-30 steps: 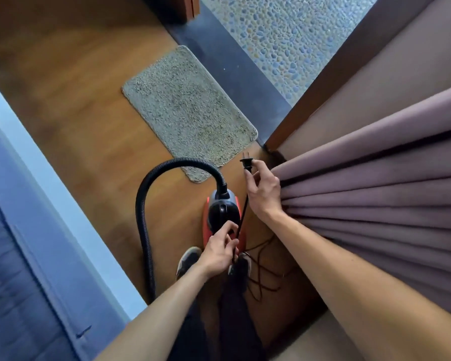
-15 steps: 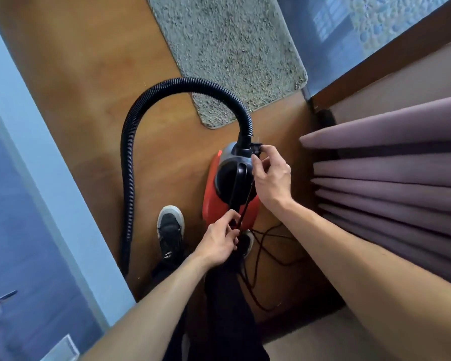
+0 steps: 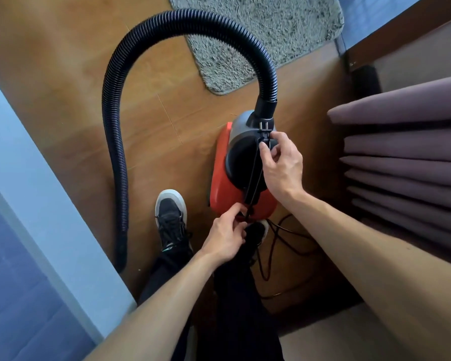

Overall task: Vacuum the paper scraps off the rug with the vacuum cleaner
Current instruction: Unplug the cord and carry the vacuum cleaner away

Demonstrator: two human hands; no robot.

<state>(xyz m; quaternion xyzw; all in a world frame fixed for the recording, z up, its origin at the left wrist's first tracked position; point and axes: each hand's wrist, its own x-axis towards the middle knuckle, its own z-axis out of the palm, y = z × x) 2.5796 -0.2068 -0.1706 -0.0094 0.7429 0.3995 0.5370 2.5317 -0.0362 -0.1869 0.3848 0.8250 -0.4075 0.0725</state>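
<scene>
Warm brown wooden plank floor [image 3: 63, 74] carries a soft sheen of light. Mauve pleated curtain [image 3: 406, 152] hangs at the right, beneath a dark wooden door frame [image 3: 401, 29]. A pale blue panel [image 3: 37, 191] borders the left.

Soft daylight is cast from the upper right, the floor [image 3: 63, 74] is faintly sheened, and edges are bowed by the lens.

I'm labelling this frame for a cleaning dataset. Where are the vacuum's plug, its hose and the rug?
plug [image 3: 264, 132]: head view, on its black body just below the prongs.
hose [image 3: 114, 142]: head view, on its ribbed left-hand stretch.
rug [image 3: 271, 35]: head view, on its grey pile.
</scene>
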